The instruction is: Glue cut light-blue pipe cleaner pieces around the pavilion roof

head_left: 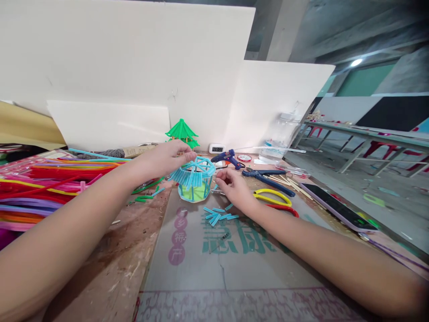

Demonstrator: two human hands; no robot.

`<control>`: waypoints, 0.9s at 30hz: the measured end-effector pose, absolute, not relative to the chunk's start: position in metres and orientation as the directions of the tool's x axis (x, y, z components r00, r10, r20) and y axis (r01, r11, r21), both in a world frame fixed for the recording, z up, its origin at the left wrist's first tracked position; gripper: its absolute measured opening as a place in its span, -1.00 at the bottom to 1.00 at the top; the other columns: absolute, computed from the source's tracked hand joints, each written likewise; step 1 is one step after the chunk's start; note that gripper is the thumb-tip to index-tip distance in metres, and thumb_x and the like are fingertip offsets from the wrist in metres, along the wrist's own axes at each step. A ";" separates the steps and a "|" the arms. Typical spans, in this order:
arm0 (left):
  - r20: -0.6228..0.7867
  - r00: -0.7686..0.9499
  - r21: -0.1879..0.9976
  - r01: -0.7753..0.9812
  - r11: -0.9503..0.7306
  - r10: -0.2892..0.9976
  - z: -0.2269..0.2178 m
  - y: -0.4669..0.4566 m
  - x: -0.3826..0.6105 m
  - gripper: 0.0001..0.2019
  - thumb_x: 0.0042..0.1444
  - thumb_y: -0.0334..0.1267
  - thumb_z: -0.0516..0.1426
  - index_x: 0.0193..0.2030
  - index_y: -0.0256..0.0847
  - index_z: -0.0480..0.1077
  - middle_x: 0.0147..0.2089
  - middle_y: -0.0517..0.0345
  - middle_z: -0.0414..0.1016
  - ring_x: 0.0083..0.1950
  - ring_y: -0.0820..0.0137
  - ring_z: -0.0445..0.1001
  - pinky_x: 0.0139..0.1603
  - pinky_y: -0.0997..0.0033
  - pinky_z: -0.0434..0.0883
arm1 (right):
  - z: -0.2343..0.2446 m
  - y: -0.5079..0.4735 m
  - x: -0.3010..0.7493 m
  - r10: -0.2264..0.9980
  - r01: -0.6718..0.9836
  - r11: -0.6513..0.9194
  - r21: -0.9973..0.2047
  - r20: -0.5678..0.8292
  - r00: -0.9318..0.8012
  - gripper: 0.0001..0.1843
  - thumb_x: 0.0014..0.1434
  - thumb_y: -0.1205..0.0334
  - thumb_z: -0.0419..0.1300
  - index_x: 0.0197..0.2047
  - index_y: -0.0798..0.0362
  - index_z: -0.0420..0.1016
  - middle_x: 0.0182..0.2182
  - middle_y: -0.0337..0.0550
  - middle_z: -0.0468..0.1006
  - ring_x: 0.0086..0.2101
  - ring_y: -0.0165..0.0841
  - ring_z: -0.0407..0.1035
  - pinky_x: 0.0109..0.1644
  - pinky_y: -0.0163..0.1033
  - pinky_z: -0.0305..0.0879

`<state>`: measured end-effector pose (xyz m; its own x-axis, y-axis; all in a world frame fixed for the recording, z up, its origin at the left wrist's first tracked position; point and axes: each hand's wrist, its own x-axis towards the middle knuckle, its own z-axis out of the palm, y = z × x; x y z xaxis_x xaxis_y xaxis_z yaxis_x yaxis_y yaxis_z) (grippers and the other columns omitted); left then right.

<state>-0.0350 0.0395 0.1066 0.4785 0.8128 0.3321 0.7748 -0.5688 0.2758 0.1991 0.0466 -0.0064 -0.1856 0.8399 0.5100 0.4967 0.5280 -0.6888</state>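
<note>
A small blue pavilion model [196, 179], built from pipe-cleaner pieces with a light green inside, stands at the back of the grey printed board [187, 290]. My left hand [174, 158] reaches over its left side, fingers bent and closed at the roof edge. Close to the model's right side is my right hand [233, 185], its fingers curled in a pinch. Whatever sits between those fingertips is too small to make out. Just in front lie several short blue pipe-cleaner pieces [216, 217], loose on the board.
Behind stands a green pagoda-shaped model [182, 132]. Bundles of coloured pipe cleaners [43, 192] fill the left. A glue gun [229, 157], a white digital timer [217, 148], blue-handled pliers [268, 179], yellow-and-red-handled scissors [273, 197], a phone [337, 205] and a clear plastic jug [279, 138] stand rightward.
</note>
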 end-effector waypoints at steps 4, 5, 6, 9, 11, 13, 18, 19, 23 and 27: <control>0.254 0.427 0.253 0.837 -0.485 0.868 0.110 0.048 -0.050 -0.39 0.18 0.27 -0.15 -0.12 -0.21 0.44 -0.16 0.02 0.55 -0.17 0.21 0.47 -0.10 0.28 0.38 | -0.006 0.049 0.199 0.836 0.574 0.546 -0.610 0.436 -0.332 -0.83 0.20 0.21 0.10 -0.22 0.06 0.48 -0.49 -0.27 0.41 -0.45 -0.39 0.28 -0.34 -0.28 0.15; 0.220 0.439 0.256 0.836 -0.486 0.871 0.110 0.051 -0.054 -0.36 0.18 0.29 -0.18 -0.09 -0.21 0.43 -0.12 0.00 0.55 -0.13 0.19 0.47 -0.07 0.26 0.38 | -0.005 0.048 0.199 0.827 0.588 0.562 -0.583 0.428 -0.365 -0.84 0.21 0.22 0.09 -0.27 0.06 0.49 -0.49 -0.26 0.43 -0.44 -0.38 0.29 -0.34 -0.27 0.15; 0.187 0.452 0.268 0.831 -0.488 0.872 0.110 0.053 -0.057 -0.33 0.18 0.30 -0.21 -0.05 -0.20 0.43 -0.06 -0.01 0.54 -0.07 0.17 0.46 -0.03 0.25 0.38 | -0.004 0.048 0.199 0.818 0.592 0.575 -0.565 0.422 -0.392 -0.82 0.22 0.22 0.08 -0.32 0.05 0.49 -0.48 -0.25 0.44 -0.43 -0.37 0.30 -0.32 -0.27 0.15; 0.151 0.487 0.299 0.807 -0.509 0.860 0.108 0.057 -0.061 -0.28 0.19 0.32 -0.25 0.03 -0.19 0.42 0.10 -0.01 0.49 0.10 0.17 0.41 0.09 0.26 0.35 | -0.004 0.048 0.200 0.806 0.585 0.592 -0.554 0.407 -0.430 -0.76 0.25 0.21 0.05 -0.38 0.04 0.49 -0.47 -0.24 0.48 -0.40 -0.36 0.33 -0.30 -0.28 0.18; 0.169 0.497 0.299 0.797 -0.525 0.851 0.106 0.057 -0.059 -0.29 0.20 0.31 -0.25 0.05 -0.17 0.43 0.16 0.01 0.46 0.15 0.18 0.38 0.15 0.27 0.32 | -0.004 0.050 0.200 0.801 0.589 0.598 -0.543 0.404 -0.442 -0.73 0.26 0.21 0.04 -0.40 0.04 0.49 -0.48 -0.24 0.48 -0.40 -0.36 0.33 -0.30 -0.28 0.18; 0.204 0.497 0.319 0.781 -0.537 0.843 0.102 0.057 -0.054 -0.29 0.21 0.30 -0.24 0.07 -0.18 0.42 0.17 0.04 0.45 0.15 0.20 0.39 0.17 0.28 0.32 | -0.006 0.054 0.201 0.799 0.599 0.601 -0.529 0.406 -0.443 -0.72 0.26 0.19 0.05 -0.41 0.05 0.50 -0.47 -0.23 0.49 -0.40 -0.36 0.33 -0.30 -0.28 0.18; 0.247 0.474 0.510 0.678 -0.529 0.845 0.084 0.065 -0.047 -0.30 0.22 0.30 -0.22 0.13 -0.20 0.38 0.16 0.05 0.46 0.14 0.23 0.39 0.13 0.33 0.36 | -0.010 0.067 0.213 0.801 0.630 0.598 -0.495 0.405 -0.441 -0.80 0.21 0.24 0.11 -0.28 0.06 0.57 -0.42 -0.18 0.55 -0.40 -0.36 0.34 -0.30 -0.27 0.20; 0.243 0.473 0.556 0.647 -0.521 0.847 0.080 0.069 -0.048 -0.31 0.22 0.29 -0.20 0.15 -0.19 0.36 0.17 0.04 0.45 0.14 0.24 0.40 0.13 0.33 0.37 | -0.011 0.070 0.217 0.799 0.635 0.600 -0.487 0.404 -0.445 -0.81 0.20 0.26 0.13 -0.26 0.06 0.58 -0.39 -0.17 0.57 -0.39 -0.36 0.35 -0.29 -0.27 0.20; 0.266 0.473 0.655 0.551 -0.517 0.840 0.075 0.079 -0.054 -0.31 0.23 0.29 -0.21 0.16 -0.18 0.35 0.20 0.02 0.44 0.12 0.25 0.42 0.06 0.34 0.41 | -0.013 0.080 0.232 0.796 0.649 0.602 -0.465 0.412 -0.443 -0.84 0.15 0.30 0.18 -0.29 0.04 0.62 -0.34 -0.13 0.61 -0.35 -0.33 0.39 -0.25 -0.24 0.24; 0.322 0.450 0.521 0.650 -0.552 0.833 0.089 0.076 -0.058 -0.36 0.19 0.27 -0.11 0.02 -0.22 0.46 0.06 0.02 0.53 0.07 0.20 0.45 0.08 0.28 0.39 | -0.010 0.074 0.228 0.791 0.651 0.592 -0.475 0.498 -0.356 -0.77 0.19 0.34 0.09 -0.23 0.09 0.59 -0.23 -0.05 0.62 -0.22 -0.28 0.42 -0.13 -0.18 0.27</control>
<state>-0.0577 0.0759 0.0885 0.4497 0.8333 0.3215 0.6505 -0.5522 0.5215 0.2276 0.0738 -0.0096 -0.3555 0.7910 0.4979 0.6510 0.5918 -0.4754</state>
